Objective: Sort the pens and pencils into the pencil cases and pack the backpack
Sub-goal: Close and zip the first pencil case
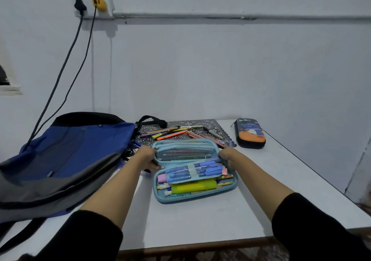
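My left hand (148, 157) and right hand (227, 156) curl their fingers round opposite ends of the open blue pencil case (184, 143); it lies on the table (200, 220), beside the backpack (70, 150). Loose pens (174, 133) lie behind it.

A light-blue zip pencil case (195, 180) lies open, packed with pens. Loose coloured pencils and pens (180, 133) lie behind it. A dark cartoon-printed pencil case (251, 135) lies zipped at the right, and a blue-and-grey fabric backpack (66, 160) lies flat at the left.

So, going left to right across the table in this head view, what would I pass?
Blue backpack → left hand → light-blue pencil case, open → right hand → dark pencil case.
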